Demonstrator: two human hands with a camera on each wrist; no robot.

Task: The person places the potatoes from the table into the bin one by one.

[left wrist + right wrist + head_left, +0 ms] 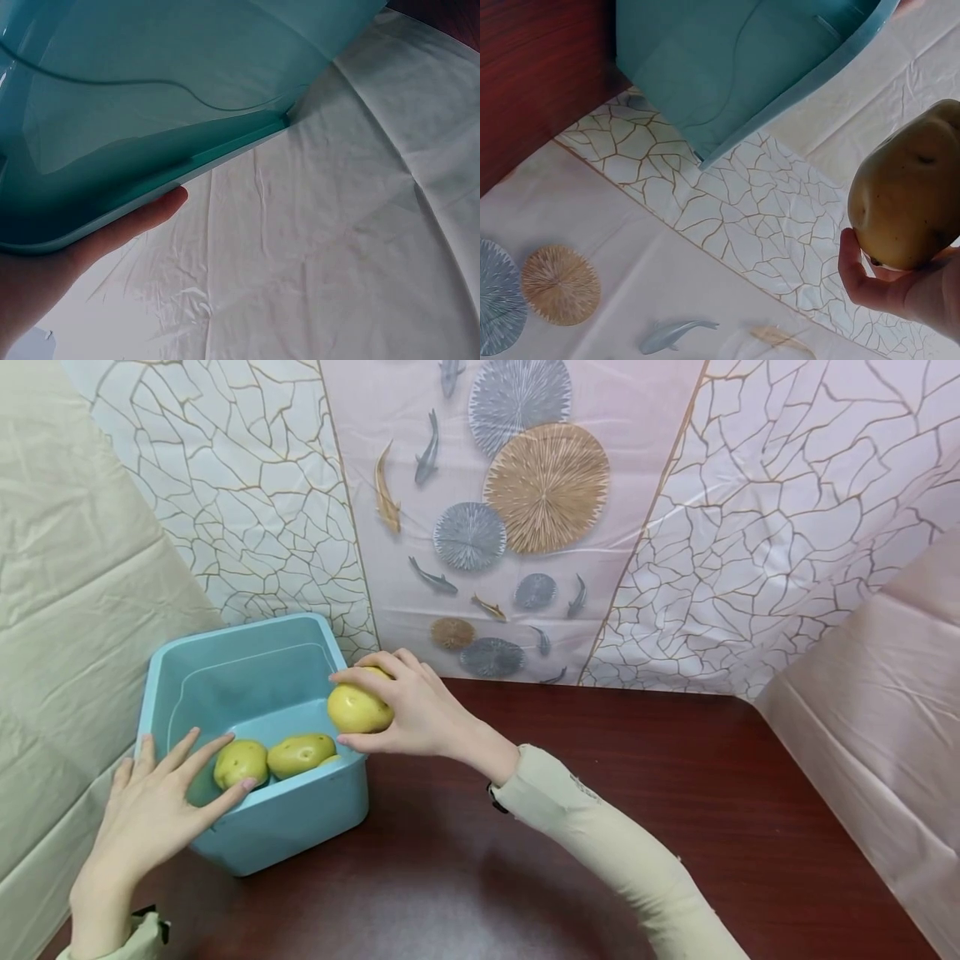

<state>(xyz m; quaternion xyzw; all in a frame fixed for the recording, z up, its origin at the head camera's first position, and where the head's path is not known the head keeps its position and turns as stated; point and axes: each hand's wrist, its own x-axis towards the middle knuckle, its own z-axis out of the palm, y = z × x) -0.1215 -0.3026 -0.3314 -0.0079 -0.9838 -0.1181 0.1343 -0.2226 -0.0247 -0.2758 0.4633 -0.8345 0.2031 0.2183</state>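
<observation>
Everywhere, patterned sheets (787,527) behind wooden table (600,827)

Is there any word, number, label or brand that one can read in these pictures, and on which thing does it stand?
None: no readable text in any view.
The blue tub, the potato in the right hand and the wall sheets carry only patterns of fish, discs and cracks.

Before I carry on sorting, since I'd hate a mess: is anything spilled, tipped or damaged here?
Nothing stands out. The blue tub sits upright on the table, potatoes lie inside it, the right hand grips one potato above its rim, and the left hand rests on its edge.
</observation>
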